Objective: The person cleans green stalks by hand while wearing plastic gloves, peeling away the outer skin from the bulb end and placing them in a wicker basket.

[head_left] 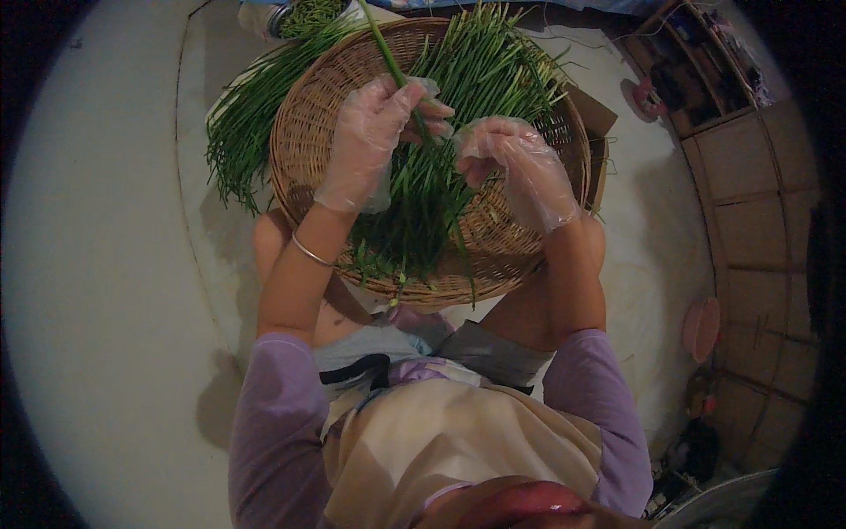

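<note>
Thin clear plastic gloves cover both hands above a round wicker basket (295,163) resting on my knees. In my left hand (363,141), closed fingers grip a long green chive stalk (384,48), whose upper end points away from me. My right hand (524,167) is just beside it, fingers curled together at the height of the stalk's lower part; whatever they pinch is hidden. Many loose chives (485,66) fill the far side of the basket. Beneath my hands, a tangle of leafy ends (410,207) spreads toward the near rim.
Another heap of chives (242,141) lies left of the basket. Behind it stands a container of cut green pieces (308,18). A cardboard box (592,115) is partly hidden at the basket's right. Farther right are a wooden shelf (692,48) and a pink basin (701,331).
</note>
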Tool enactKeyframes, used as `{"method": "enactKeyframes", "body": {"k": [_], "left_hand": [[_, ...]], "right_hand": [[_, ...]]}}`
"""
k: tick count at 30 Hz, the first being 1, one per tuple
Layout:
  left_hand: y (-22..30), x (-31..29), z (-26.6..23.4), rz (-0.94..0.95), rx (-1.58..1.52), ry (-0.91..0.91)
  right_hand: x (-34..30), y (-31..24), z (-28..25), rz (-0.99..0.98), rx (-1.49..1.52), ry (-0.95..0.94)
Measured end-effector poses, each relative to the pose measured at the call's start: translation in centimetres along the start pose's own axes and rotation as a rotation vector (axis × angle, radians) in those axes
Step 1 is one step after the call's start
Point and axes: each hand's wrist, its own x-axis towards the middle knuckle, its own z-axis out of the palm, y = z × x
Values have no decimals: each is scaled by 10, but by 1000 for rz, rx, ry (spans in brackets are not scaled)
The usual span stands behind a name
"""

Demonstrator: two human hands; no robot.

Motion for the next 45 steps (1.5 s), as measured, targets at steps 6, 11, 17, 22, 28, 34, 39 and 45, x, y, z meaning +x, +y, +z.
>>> {"method": "enactKeyframes", "body": {"k": [6, 11, 17, 22, 28, 34, 39, 45], "left_hand": [[0, 1, -3, 96, -12, 27], [3, 4, -5, 52, -125, 116], [-13, 10, -19, 19, -299, 113], [-13, 10, -19, 7, -366, 90], [-11, 10, -19, -13, -363, 143], [-5, 10, -12, -22, -338, 143], [-9, 11, -18, -36, -327, 137], [-11, 10, -16, 13, -343, 96]], "right_hand": [[-4, -13, -1, 18, -341, 178], [-10, -29, -24, -118, -511, 470], [-24, -45, -111, -260, -1397, 970], [-24, -37, -88, -213, -1050, 844], [8, 25, -13, 107, -137, -21], [3, 20, -13, 201, 6, -150], [-7, -4, 1, 281, 14, -120], [-7, -5, 2, 300, -21, -113]]}}
